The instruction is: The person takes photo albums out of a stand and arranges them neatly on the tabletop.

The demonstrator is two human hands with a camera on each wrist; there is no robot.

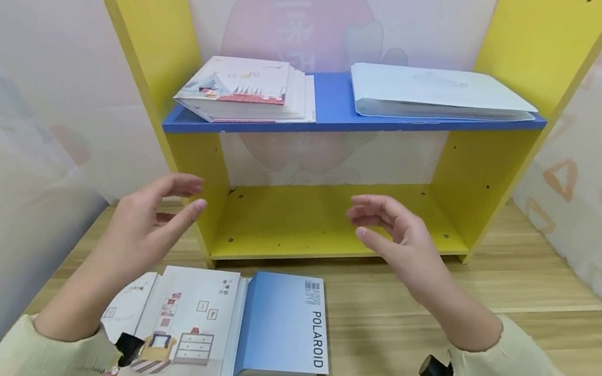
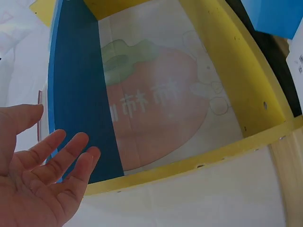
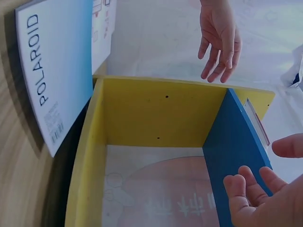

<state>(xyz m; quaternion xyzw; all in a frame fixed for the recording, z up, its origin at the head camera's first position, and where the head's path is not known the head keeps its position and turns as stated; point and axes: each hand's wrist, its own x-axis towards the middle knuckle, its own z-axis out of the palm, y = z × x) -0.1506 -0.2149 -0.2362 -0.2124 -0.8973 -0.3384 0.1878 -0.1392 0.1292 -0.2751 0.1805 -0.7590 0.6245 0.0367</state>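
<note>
My left hand (image 1: 136, 227) hovers in front of the left yellow side panel of a small shelf, fingers loosely bent and holding nothing. My right hand (image 1: 404, 244) hangs before the yellow bottom board (image 1: 316, 211), palm turned inward, also holding nothing. On the blue upper board (image 1: 333, 97) lie a stack of white illustrated albums (image 1: 248, 83) at the left and a pale blue album (image 1: 431, 89) at the right. Below my left hand, a white album with a furniture drawing (image 1: 194, 331) lies beside a blue album marked POLAROID (image 1: 285, 325).
Another white album (image 1: 134, 295) is partly covered by my left arm on the wooden table (image 1: 471, 331). The shelf's right yellow panel (image 1: 552, 43) leans outward in view. Pale printed sheeting (image 1: 26, 124) stands behind and at both sides.
</note>
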